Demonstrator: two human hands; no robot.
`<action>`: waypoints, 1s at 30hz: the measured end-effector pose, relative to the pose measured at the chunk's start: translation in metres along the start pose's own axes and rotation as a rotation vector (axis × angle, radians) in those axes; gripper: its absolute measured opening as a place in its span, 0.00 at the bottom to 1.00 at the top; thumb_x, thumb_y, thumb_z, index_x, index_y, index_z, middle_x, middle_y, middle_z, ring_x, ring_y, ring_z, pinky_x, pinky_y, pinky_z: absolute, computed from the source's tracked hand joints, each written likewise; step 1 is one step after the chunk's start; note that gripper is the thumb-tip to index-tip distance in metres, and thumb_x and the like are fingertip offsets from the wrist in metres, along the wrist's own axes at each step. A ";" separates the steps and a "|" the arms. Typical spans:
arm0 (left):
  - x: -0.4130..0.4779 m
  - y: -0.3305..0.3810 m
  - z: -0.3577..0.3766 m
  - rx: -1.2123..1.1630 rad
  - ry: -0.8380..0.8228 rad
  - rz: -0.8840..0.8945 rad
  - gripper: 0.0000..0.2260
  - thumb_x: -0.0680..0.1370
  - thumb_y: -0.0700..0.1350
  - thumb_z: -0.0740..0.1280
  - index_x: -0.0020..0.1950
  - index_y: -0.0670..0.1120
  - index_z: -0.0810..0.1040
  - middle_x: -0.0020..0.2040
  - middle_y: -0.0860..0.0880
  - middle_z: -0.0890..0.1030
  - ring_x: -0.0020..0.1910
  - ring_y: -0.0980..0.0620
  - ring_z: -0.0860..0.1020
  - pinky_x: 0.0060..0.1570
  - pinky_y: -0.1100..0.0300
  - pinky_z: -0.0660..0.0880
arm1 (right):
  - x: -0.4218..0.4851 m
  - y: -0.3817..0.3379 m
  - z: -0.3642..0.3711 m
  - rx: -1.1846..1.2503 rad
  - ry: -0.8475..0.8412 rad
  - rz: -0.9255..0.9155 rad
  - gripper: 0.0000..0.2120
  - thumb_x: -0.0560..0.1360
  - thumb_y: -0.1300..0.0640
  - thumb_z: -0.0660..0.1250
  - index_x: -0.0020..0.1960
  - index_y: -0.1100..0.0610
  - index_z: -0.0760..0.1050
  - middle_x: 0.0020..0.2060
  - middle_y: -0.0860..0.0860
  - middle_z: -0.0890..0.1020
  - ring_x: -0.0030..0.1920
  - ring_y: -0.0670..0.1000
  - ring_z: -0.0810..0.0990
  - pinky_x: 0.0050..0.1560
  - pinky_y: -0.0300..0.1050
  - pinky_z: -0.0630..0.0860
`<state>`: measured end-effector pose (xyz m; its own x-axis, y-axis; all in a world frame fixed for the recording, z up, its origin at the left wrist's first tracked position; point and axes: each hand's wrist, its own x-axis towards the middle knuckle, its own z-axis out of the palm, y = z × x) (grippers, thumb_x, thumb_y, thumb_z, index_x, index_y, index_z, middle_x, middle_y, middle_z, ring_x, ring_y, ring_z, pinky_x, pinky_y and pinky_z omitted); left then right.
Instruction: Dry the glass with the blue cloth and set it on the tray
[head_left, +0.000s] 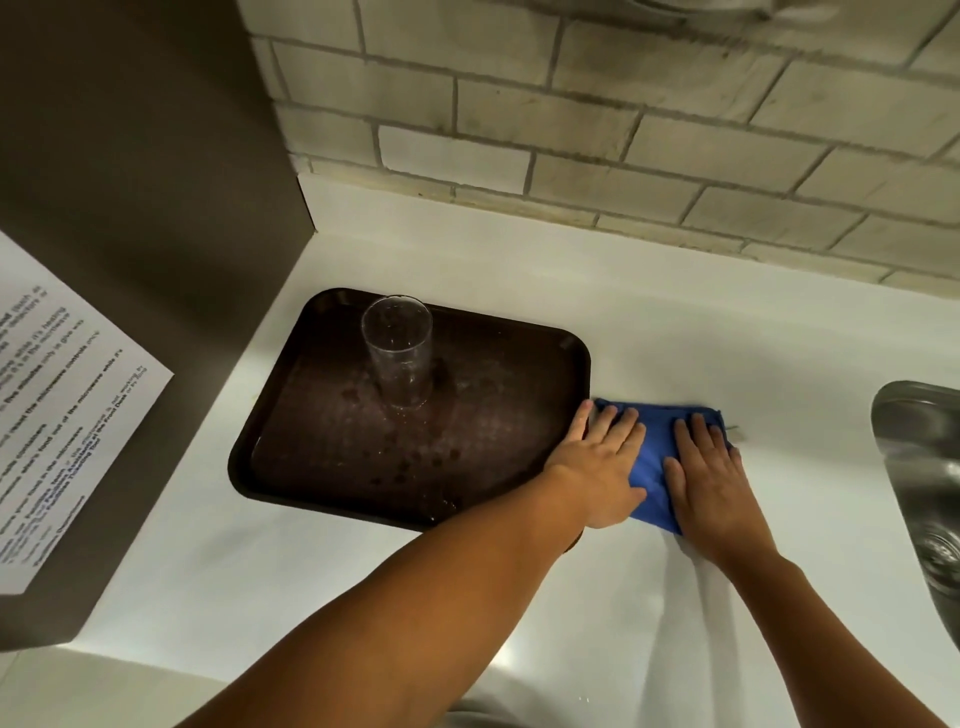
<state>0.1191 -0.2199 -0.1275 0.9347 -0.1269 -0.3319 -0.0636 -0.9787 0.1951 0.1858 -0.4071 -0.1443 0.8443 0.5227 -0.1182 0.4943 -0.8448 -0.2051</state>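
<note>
A clear tall glass (399, 353) stands upright on the dark brown tray (322, 457), toward the tray's far side, with water drops around its base. The blue cloth (655, 452) lies folded flat on the white counter just right of the tray. My left hand (597, 462) rests palm down on the cloth's left part, its fingers spread and its thumb side against the tray's right rim. My right hand (709, 478) lies flat on the cloth's right part, fingers apart. Neither hand touches the glass.
A steel sink (924, 467) opens at the right edge. A dark appliance with a printed paper notice (57, 395) fills the left side. A brick-tile wall (623, 130) runs along the back of the white counter (675, 322).
</note>
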 end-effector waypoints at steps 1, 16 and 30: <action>-0.001 -0.001 -0.001 -0.014 0.006 0.003 0.39 0.87 0.62 0.54 0.90 0.43 0.42 0.91 0.44 0.42 0.89 0.42 0.40 0.82 0.39 0.31 | -0.001 -0.002 -0.001 0.007 0.002 0.001 0.34 0.85 0.46 0.46 0.82 0.66 0.63 0.81 0.68 0.67 0.80 0.72 0.66 0.78 0.71 0.65; -0.014 -0.023 -0.017 -0.159 0.129 0.040 0.37 0.88 0.59 0.57 0.89 0.41 0.49 0.90 0.41 0.51 0.89 0.41 0.48 0.86 0.44 0.41 | -0.009 -0.016 -0.010 0.072 0.001 0.069 0.27 0.88 0.52 0.57 0.82 0.64 0.63 0.82 0.65 0.66 0.82 0.67 0.65 0.81 0.61 0.60; -0.100 -0.093 -0.080 -0.319 0.382 0.007 0.37 0.88 0.59 0.59 0.90 0.44 0.48 0.91 0.45 0.49 0.89 0.48 0.46 0.86 0.54 0.42 | -0.002 -0.043 -0.009 0.063 -0.034 0.135 0.30 0.88 0.44 0.55 0.83 0.60 0.63 0.84 0.61 0.65 0.84 0.62 0.63 0.83 0.60 0.60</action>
<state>0.0596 -0.1032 -0.0385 0.9998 -0.0068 0.0210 -0.0162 -0.8725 0.4883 0.1651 -0.3727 -0.1268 0.8941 0.4094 -0.1815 0.3619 -0.8992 -0.2458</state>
